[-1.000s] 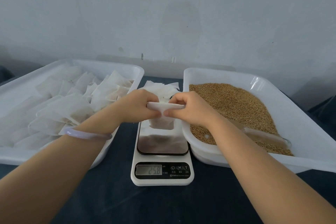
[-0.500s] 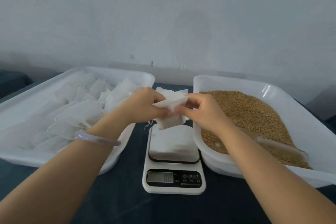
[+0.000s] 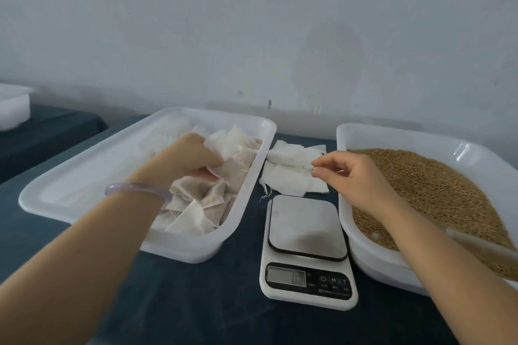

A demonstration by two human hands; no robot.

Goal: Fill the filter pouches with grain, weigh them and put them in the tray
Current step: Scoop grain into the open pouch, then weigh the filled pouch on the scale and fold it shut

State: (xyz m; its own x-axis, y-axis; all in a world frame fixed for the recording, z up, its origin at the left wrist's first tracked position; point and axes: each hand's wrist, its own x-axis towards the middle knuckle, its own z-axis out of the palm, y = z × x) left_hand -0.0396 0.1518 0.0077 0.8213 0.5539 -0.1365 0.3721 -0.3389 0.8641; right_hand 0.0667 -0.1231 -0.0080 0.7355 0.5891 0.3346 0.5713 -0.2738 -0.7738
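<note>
My left hand [image 3: 193, 158] is over the white tray [image 3: 84, 176] on the left and holds a filled pouch [image 3: 235, 173] by its corner, low above the other filled pouches [image 3: 201, 199]. My right hand [image 3: 353, 176] pinches the edge of the top empty pouch in the stack [image 3: 291, 171] lying behind the scale. The scale [image 3: 307, 246] stands between the two trays with a bare platform. Brown grain [image 3: 437, 193] fills the right tray [image 3: 370, 249].
A clear plastic scoop [image 3: 482, 246] lies in the grain under my right forearm. Another white container [image 3: 14, 109] stands on a separate dark table at the far left. A pale wall runs close behind the trays.
The filled pouch has left the scale: my left hand carried it leftwards into the tray. My right hand let go of it and moved back to the empty pouches. The scale platform is bare.
</note>
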